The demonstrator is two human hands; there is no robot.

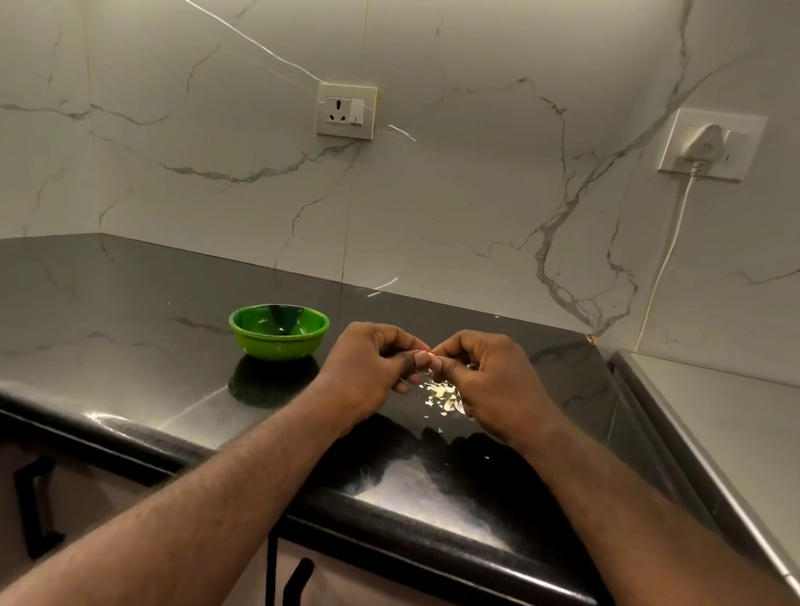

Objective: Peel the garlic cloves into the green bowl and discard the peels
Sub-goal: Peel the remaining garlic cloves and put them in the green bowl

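Black glossy countertop (135, 325), marble backsplash. Left hand (367, 368) and right hand (493, 379) meet fingertip to fingertip just above the counter, fingers curled, both pinching a garlic clove (432, 361) that is mostly hidden. Loose peels (441, 396) lie below the hands. Green bowl (276, 342) sits near the left hand, not touching; contents can't be made out.

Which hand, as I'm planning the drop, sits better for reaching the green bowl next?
Left. The left hand is nearer the green bowl, which stands on the counter just to its left; the right hand is farther, past the peel scraps.
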